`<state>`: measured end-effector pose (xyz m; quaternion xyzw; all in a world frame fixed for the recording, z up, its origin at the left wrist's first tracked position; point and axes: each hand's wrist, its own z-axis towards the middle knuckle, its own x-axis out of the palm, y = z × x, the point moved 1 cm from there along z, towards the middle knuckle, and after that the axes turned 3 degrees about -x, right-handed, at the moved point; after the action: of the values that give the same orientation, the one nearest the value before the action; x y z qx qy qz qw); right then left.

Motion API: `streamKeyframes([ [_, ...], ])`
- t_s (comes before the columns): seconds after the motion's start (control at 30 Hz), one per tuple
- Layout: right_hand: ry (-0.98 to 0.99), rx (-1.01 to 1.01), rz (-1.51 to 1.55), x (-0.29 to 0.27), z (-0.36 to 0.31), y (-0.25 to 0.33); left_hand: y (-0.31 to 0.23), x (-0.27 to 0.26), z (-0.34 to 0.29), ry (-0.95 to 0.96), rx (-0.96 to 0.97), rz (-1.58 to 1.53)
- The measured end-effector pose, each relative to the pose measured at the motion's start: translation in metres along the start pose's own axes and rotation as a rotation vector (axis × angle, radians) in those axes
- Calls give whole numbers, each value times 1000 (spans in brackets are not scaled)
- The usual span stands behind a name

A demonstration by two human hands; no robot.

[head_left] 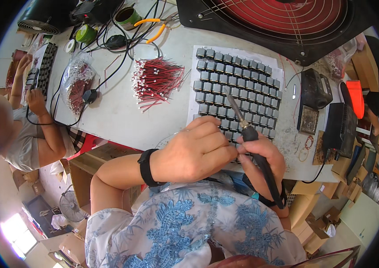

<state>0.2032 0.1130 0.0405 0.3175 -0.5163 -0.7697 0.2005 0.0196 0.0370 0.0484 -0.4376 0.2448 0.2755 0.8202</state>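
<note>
My right hand (266, 161) is wrapped round the black handle of a soldering iron (249, 133). Its metal tip points up and away over a grid of small silver motors (238, 82) standing in rows on white paper. My left hand (194, 149), with a black band on its wrist, is closed at the near edge of the grid, its knuckles up. Whatever its fingers may hold is hidden beneath them. The fingers of both hands nearly meet in front of the nearest motors. Left of the grid lies a pile of red wires with white connectors (156, 82).
A large fan with a red centre (283, 22) stands at the back. Orange-handled pliers (156, 29), black cables and a bag of wires (77, 82) lie left. Right are a black box (317, 89) and an orange-red container (355, 98). Another person (24, 129) works at the left.
</note>
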Motion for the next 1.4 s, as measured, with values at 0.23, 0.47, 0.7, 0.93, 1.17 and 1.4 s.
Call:
streamKeyframes([
  [0.23,-210,47,-114,-24,-12,1,-5,-12,-9,-13,-115,66],
  [0.47,-237,187,-81,-34,-10,-3,-1,-24,-16,-166,-450,228],
  [0.7,-129,17,-314,-45,-9,-6,1,-20,-14,-226,-509,297],
  [0.93,-307,191,-110,-36,-18,-22,4,-8,-9,-178,-492,288],
  [1.17,-285,161,-124,-33,-13,-20,5,-6,-9,-166,-478,262],
  [1.4,-266,133,-149,-32,-12,-22,6,-4,-9,-164,-492,261],
])
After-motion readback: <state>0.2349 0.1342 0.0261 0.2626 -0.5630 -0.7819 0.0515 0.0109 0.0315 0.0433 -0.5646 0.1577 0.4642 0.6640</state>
